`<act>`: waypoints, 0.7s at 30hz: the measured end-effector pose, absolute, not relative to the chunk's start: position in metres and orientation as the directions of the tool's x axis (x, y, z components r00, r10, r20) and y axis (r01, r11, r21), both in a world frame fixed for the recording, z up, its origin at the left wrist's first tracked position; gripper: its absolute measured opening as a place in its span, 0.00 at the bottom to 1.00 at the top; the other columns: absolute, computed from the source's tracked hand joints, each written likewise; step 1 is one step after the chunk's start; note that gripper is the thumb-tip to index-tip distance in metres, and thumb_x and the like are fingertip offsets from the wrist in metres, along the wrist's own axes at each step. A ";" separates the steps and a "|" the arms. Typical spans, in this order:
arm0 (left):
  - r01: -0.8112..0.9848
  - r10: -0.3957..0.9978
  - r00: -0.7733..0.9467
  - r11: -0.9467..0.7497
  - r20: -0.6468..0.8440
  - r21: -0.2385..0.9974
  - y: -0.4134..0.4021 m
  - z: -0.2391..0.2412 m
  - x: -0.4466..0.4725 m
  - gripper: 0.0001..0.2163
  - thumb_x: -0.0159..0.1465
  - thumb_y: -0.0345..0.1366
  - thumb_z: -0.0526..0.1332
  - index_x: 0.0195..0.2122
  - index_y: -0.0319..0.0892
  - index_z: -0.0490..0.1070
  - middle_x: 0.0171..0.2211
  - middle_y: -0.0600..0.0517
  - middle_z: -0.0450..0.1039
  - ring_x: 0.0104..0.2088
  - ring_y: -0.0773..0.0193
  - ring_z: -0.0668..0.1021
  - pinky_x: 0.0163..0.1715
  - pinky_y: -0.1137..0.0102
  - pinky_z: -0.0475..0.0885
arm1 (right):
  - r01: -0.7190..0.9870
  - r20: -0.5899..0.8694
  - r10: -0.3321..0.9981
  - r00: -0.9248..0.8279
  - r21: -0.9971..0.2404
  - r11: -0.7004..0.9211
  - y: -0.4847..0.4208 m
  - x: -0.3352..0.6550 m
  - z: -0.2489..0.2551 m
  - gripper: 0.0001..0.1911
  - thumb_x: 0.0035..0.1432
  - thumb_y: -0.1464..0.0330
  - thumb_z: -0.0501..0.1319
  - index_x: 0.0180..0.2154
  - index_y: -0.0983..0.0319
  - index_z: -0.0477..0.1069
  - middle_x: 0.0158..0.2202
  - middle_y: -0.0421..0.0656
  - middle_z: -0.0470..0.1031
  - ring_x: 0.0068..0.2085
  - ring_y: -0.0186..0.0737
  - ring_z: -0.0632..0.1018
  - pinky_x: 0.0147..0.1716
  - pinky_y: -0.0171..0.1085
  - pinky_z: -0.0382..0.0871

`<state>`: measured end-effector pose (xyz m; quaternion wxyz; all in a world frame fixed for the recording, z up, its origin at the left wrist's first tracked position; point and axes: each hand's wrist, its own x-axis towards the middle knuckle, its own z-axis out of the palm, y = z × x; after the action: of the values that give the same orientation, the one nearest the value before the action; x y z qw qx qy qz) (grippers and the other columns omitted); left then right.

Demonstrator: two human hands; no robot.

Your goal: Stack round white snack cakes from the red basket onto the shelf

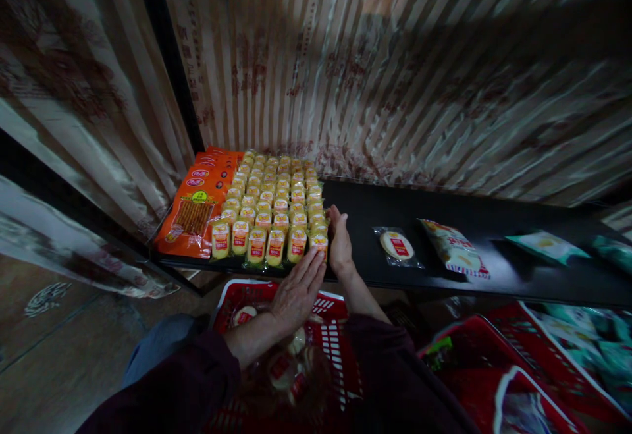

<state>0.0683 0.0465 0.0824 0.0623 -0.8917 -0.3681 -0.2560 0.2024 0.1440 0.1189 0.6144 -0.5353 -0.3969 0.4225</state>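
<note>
A person in dark sleeves [202,371] sets both hands against rows of small wrapped cakes [281,213] standing at the left end of a black shelf [365,223]. The left hand [299,287] reaches over the shelf's front edge, its fingers straight and together, the tips resting on the front cake of the row nearest the shelf's bare middle. The right hand [340,243] stands upright on that same side, flat, with its palm turned toward the row; whether the palm presses on the wrappers is hard to tell. Neither hand is clenched or grasping anything. The cakes, in clear wrap with red and white labels, run in close columns from the shelf's front edge toward its back.

At the far left of the shelf, orange snack packets [197,197] overlap beside the cakes. Toward the shelf's right lie a round wrapped cookie [396,245], a red-and-white bag [457,248] and a teal-and-white packet [546,246], spaced apart. Below the shelf's front, a red basket [340,348] holds more wrapped rounds; another basket [567,353], below the shelf's right part, carries teal packets [582,332]. Behind the shelf hangs a striped, printed curtain [296,72].
</note>
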 end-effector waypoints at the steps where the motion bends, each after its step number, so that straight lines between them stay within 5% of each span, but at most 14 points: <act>1: 0.685 0.622 0.604 -0.725 0.498 0.075 0.047 0.082 0.068 0.25 0.67 0.26 0.49 0.66 0.30 0.53 0.69 0.40 0.47 0.70 0.56 0.43 0.68 0.59 0.55 | -0.124 0.026 0.944 0.330 -0.990 0.070 0.149 0.204 0.119 0.42 0.59 0.39 0.43 0.65 0.59 0.57 0.68 0.45 0.58 0.67 0.41 0.61 0.67 0.44 0.50; 12: 0.667 0.599 0.599 -0.740 0.531 0.082 0.052 0.081 0.070 0.28 0.65 0.27 0.48 0.68 0.32 0.50 0.69 0.42 0.49 0.70 0.56 0.46 0.69 0.53 0.44 | -0.197 -0.036 0.974 0.223 -0.980 0.009 0.195 0.211 0.125 0.39 0.61 0.40 0.43 0.64 0.53 0.58 0.69 0.41 0.56 0.68 0.37 0.59 0.68 0.41 0.47; 21: 0.686 0.612 0.599 -0.725 0.516 0.065 0.052 0.082 0.069 0.27 0.66 0.29 0.49 0.67 0.33 0.51 0.69 0.44 0.49 0.71 0.55 0.45 0.69 0.53 0.43 | -0.015 0.064 0.980 0.190 -0.998 0.068 0.199 0.206 0.117 0.42 0.58 0.37 0.40 0.60 0.54 0.65 0.57 0.39 0.74 0.61 0.39 0.70 0.63 0.42 0.59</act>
<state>0.0695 0.0520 0.0819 0.0702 -0.8913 -0.3640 -0.2609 0.2059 0.1993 0.1166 0.5668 -0.5231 -0.4612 0.4387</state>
